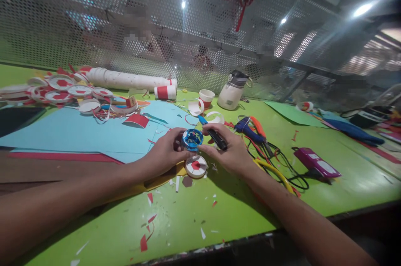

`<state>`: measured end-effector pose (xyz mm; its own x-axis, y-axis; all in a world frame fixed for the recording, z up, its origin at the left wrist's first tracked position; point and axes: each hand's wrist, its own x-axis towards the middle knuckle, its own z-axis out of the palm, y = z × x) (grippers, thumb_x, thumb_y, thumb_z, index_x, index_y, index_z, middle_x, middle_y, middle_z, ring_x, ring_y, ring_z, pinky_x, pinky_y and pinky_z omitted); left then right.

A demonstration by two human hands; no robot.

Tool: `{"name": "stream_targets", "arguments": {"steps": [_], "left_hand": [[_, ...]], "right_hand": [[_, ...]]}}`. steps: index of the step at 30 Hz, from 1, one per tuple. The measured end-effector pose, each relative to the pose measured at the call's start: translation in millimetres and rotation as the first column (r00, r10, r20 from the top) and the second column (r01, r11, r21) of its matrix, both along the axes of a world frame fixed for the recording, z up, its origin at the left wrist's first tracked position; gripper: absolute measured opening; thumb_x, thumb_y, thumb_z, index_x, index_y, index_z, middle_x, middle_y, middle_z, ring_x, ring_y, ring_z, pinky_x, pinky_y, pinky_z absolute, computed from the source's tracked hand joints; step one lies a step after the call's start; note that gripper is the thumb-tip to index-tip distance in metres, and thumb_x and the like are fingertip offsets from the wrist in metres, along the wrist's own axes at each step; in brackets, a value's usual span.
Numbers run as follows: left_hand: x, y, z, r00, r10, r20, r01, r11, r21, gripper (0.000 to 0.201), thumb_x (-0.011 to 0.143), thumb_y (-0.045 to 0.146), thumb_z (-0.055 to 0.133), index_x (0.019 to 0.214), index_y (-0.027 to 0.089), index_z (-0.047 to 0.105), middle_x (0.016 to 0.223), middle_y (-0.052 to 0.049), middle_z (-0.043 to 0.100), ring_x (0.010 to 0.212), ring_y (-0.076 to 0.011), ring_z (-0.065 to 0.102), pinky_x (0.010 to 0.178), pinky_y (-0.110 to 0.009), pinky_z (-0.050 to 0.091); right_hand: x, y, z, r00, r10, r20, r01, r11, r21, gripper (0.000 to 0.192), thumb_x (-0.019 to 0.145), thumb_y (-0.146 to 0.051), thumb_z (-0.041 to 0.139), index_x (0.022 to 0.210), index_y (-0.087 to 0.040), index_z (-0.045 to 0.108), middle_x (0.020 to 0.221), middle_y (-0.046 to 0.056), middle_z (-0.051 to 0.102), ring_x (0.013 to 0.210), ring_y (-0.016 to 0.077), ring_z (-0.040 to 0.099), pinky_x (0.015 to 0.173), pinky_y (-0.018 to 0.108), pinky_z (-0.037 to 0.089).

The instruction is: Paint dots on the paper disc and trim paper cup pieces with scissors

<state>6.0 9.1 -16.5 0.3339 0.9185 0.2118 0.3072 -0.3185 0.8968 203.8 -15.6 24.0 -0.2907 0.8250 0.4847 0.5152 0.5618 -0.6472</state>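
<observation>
Head view shows you one blue-and-white paper ring [192, 139] pinched between both hands. Your left hand [166, 153] grips its left side; your right hand [230, 153] grips its right and also clasps one black-handled craft knife [214, 134]. One red-and-white paper disc [196, 166] lies just below.

Small blue paper ring [192, 139], upright, open upward, above green table [194, 216]

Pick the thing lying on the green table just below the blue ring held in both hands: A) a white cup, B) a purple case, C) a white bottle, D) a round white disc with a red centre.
D: a white disc with a red centre lies on the green table directly beneath the blue ring held between the left hand and right hand.
</observation>
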Motion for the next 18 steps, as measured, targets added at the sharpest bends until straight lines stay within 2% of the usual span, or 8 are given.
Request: {"name": "stream_targets", "arguments": {"steps": [4,9,14,16,18], "left_hand": [[0.1,-1.2,2.6,1.000,0.003,-0.029,-0.002,1.000,0.024,0.051,0.069,0.029,0.074,0.115,0.015,0.055,0.093,-0.006,0.068,0.079,-0.0195,0.062,0.071,-0.035,0.051],[-0.1,-2.5,4.5,0.991,0.042,-0.123,-0.035,0.998,0.059,0.051,0.073,0.028,0.070,0.118,0.014,0.054,0.091,-0.007,0.067,0.078,-0.0198,0.062,0.070,-0.035,0.051],[-0.6,-2.0,1.3,0.998,-0.021,-0.051,0.023,0.999,0.041,0.061,0.072,0.029,0.068,0.128,0.013,0.048,0.098,-0.009,0.068,0.076,-0.0187,0.062,0.072,-0.037,0.053],[-0.7,-2.0,0.2,1.000,-0.008,-0.022,0.009,0.999,0.046,0.064,0.072,0.031,0.069,0.130,0.014,0.047,0.106,-0.010,0.066,0.084,-0.0205,0.064,0.079,-0.040,0.053],[-0.9,-2.4,0.2,0.999,0.039,-0.014,-0.038,0.998,0.059,0.056,0.074,0.029,0.066,0.125,0.014,0.049,0.112,-0.012,0.064,0.092,-0.0217,0.065,0.082,-0.040,0.053]], "right_hand": [[-4.1,3.3,-5.4,0.998,-0.021,0.061,0.019,0.999,0.030,0.048,0.073,-0.031,0.078,0.115,-0.023,0.056,0.113,0.010,0.067,0.103,0.0259,0.064,0.088,0.043,0.050],[-7.6,5.1,-11.0,0.995,-0.026,0.100,0.021,0.999,0.048,0.050,0.073,-0.030,0.077,0.117,-0.023,0.055,0.117,0.010,0.065,0.104,0.0247,0.063,0.088,0.040,0.049],[-5.6,7.8,-11.9,0.995,-0.038,0.087,0.031,0.996,0.081,0.047,0.073,-0.028,0.076,0.115,-0.023,0.055,0.115,0.009,0.066,0.102,0.0241,0.063,0.088,0.037,0.049],[-2.9,11.1,-11.2,0.996,-0.062,0.071,0.055,0.995,0.084,0.045,0.074,-0.028,0.075,0.114,-0.023,0.056,0.114,0.009,0.066,0.102,0.0245,0.064,0.089,0.038,0.049],[0.1,15.6,-10.8,0.993,-0.106,0.058,0.102,0.993,0.057,0.043,0.073,-0.027,0.074,0.112,-0.022,0.056,0.112,0.008,0.067,0.102,0.0249,0.064,0.089,0.039,0.049]]}}
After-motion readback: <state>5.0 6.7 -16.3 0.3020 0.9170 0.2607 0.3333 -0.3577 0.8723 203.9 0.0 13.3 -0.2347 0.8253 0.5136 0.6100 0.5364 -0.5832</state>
